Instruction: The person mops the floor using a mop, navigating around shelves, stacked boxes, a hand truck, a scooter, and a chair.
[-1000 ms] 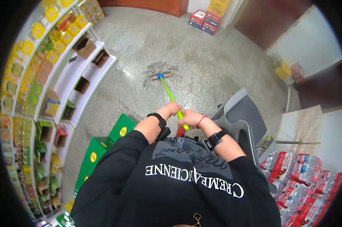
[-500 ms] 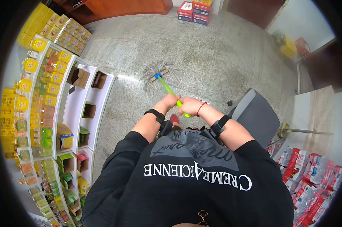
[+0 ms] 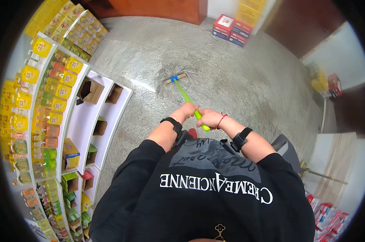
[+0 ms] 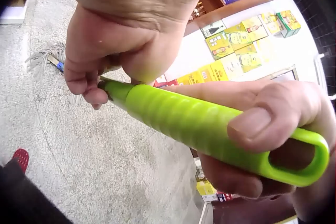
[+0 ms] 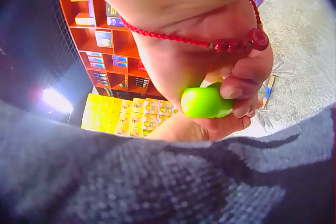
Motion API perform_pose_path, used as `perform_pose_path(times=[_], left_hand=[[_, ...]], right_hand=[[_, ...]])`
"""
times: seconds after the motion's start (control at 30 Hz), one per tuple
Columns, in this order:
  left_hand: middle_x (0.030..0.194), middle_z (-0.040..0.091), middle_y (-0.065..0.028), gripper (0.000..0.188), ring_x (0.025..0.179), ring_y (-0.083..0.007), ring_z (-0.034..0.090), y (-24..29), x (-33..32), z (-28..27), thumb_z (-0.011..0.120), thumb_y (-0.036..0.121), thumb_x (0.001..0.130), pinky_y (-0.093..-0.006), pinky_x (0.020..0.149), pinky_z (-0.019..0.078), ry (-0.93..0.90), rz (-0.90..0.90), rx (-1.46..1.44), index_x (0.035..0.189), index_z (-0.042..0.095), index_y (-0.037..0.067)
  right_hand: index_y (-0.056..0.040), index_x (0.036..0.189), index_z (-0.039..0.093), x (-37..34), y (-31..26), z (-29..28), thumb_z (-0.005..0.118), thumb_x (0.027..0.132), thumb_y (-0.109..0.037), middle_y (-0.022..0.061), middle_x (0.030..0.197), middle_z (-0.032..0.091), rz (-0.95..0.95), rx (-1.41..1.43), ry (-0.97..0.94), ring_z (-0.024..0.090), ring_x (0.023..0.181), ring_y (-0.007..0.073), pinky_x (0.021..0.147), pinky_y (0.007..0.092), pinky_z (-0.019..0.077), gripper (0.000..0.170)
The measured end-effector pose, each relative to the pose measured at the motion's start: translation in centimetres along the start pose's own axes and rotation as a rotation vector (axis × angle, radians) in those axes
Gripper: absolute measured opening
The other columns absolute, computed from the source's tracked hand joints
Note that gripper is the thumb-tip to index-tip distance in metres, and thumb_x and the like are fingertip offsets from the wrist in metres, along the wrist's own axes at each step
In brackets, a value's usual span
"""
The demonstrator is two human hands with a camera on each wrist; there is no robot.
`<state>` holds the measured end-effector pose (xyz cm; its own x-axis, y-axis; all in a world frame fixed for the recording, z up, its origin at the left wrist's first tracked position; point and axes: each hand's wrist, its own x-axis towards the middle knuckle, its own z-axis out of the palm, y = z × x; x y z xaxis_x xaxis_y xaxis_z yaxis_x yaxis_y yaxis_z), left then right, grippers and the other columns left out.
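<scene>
In the head view, my left hand [image 3: 187,109] grips the green handle of a mop [image 3: 183,93] at its upper part. Just behind it, closer to my body, my right hand [image 3: 210,119] holds the ribbed grip near the handle's end. The left wrist view shows the right thumb lying along this grip [image 4: 181,115], beside the hanging loop at its tip. Grey strands [image 3: 195,79] fan out on the floor around the mop's wooden bar and blue clamp. In the right wrist view, fingers curl round the green handle end [image 5: 202,103].
Curving along the left are white shelves [image 3: 75,121] of bottles and cartons. Red boxes [image 3: 232,30] stand at the far wall near a wooden counter [image 3: 166,10]. A grey chair [image 3: 285,149] is close on the right, with wrapped bottle packs [image 3: 330,220] lower right.
Both hands keep hold of the mop, whose bar has tilted and shifted slightly right in view. The chair and bottle packs have slid toward the lower right as the view turned.
</scene>
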<state>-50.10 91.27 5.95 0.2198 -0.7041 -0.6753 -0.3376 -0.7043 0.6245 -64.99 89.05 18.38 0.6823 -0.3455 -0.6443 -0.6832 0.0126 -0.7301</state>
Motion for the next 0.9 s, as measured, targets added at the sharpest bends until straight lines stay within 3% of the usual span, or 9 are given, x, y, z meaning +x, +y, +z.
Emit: perform_pose_path(times=[0.1, 0.17, 0.27, 0.4, 0.47, 0.63, 0.73, 0.77, 0.9], left_hand=[[0.050, 0.047, -0.0060, 0.031, 0.038, -0.0148, 0.039, 1.2, 2.3, -4.3, 0.053, 0.029, 0.078, -0.0286, 0.035, 0.0298, -0.074, 0.056, 0.000, 0.068, 0.058, 0.000], [0.057, 0.054, -0.0116, 0.040, 0.045, -0.0208, 0.049, 2.6, 3.1, -6.3, 0.052, 0.033, 0.078, -0.0330, 0.043, 0.0389, -0.108, 0.029, 0.053, 0.075, 0.059, -0.006], [0.059, 0.055, -0.0127, 0.039, 0.047, -0.0212, 0.051, 2.4, 5.8, -8.0, 0.053, 0.032, 0.077, -0.0331, 0.045, 0.0409, -0.066, 0.080, 0.008, 0.074, 0.059, -0.007], [0.052, 0.049, -0.0073, 0.033, 0.039, -0.0159, 0.041, 3.0, 8.2, -11.2, 0.052, 0.032, 0.078, -0.0302, 0.037, 0.0317, 0.003, 0.059, -0.019, 0.072, 0.060, 0.000], [0.064, 0.057, -0.0147, 0.038, 0.050, -0.0218, 0.054, 3.5, 9.7, -13.0, 0.055, 0.030, 0.076, -0.0337, 0.047, 0.0427, -0.045, 0.109, -0.082, 0.075, 0.059, -0.007], [0.062, 0.056, -0.0141, 0.039, 0.048, -0.0213, 0.052, 6.9, 13.7, -16.9, 0.057, 0.032, 0.073, -0.0332, 0.045, 0.0414, -0.054, 0.072, -0.132, 0.072, 0.059, -0.006], [0.059, 0.055, -0.0133, 0.038, 0.046, -0.0206, 0.049, 9.2, 18.0, -19.1, 0.058, 0.033, 0.072, -0.0328, 0.042, 0.0386, -0.038, 0.036, -0.108, 0.071, 0.058, -0.005], [0.057, 0.054, -0.0126, 0.037, 0.044, -0.0202, 0.048, 10.1, 19.3, -20.0, 0.058, 0.033, 0.071, -0.0326, 0.041, 0.0369, -0.018, 0.013, -0.100, 0.070, 0.058, -0.004], [0.060, 0.053, -0.0107, 0.036, 0.044, -0.0204, 0.046, 11.2, 25.3, -23.6, 0.057, 0.033, 0.072, -0.0323, 0.039, 0.0355, -0.053, -0.005, -0.173, 0.074, 0.058, -0.003]], right_hand=[[-0.0007, 0.102, 0.052, 3.1, -2.9, -1.6, 0.064, 0.061, -0.018, 0.0134, 0.079, 0.059, -0.009, -0.083, 0.043, 0.058, 0.063, 0.0229, 0.052, 0.0327, 0.0481, 0.046], [-0.0008, 0.103, 0.052, 3.9, -5.0, -3.0, 0.065, 0.061, -0.019, 0.0139, 0.079, 0.059, 0.027, -0.066, 0.017, 0.058, 0.064, 0.0232, 0.053, 0.0330, 0.0484, 0.047], [-0.0009, 0.104, 0.052, 6.8, -6.7, -4.6, 0.066, 0.059, -0.023, 0.0151, 0.081, 0.060, 0.081, -0.059, -0.039, 0.059, 0.069, 0.0241, 0.057, 0.0337, 0.0488, 0.052], [-0.0008, 0.100, 0.054, 11.1, -8.9, -6.4, 0.066, 0.058, -0.023, 0.0152, 0.082, 0.060, -0.010, -0.288, -0.012, 0.060, 0.071, 0.0246, 0.060, 0.0333, 0.0485, 0.049], [-0.0001, 0.098, 0.054, 13.1, -10.1, -7.9, 0.066, 0.057, -0.023, 0.0156, 0.081, 0.060, 0.089, -0.213, -0.094, 0.060, 0.070, 0.0257, 0.060, 0.0338, 0.0486, 0.049], [0.0010, 0.098, 0.053, 17.4, -12.4, -12.8, 0.065, 0.055, -0.019, 0.0155, 0.078, 0.060, 0.033, -0.249, -0.073, 0.060, 0.066, 0.0252, 0.055, 0.0346, 0.0484, 0.049], [0.0024, 0.095, 0.054, 20.9, -13.5, -17.3, 0.063, 0.056, -0.016, 0.0143, 0.062, 0.058, 0.058, -0.252, -0.180, 0.055, 0.044, 0.0217, 0.038, 0.0315, 0.0440, 0.045], [-0.0039, 0.114, 0.047, 22.5, -13.6, -18.6, 0.063, 0.058, -0.010, 0.0086, 0.054, 0.052, 0.055, -0.182, -0.191, 0.050, 0.037, 0.0169, 0.032, 0.0273, 0.0400, 0.058], [-0.0036, 0.118, 0.044, 27.1, -16.4, -22.9, 0.064, 0.059, -0.012, 0.0102, 0.057, 0.054, 0.029, -0.185, -0.193, 0.054, 0.039, 0.0190, 0.033, 0.0287, 0.0426, 0.062]])
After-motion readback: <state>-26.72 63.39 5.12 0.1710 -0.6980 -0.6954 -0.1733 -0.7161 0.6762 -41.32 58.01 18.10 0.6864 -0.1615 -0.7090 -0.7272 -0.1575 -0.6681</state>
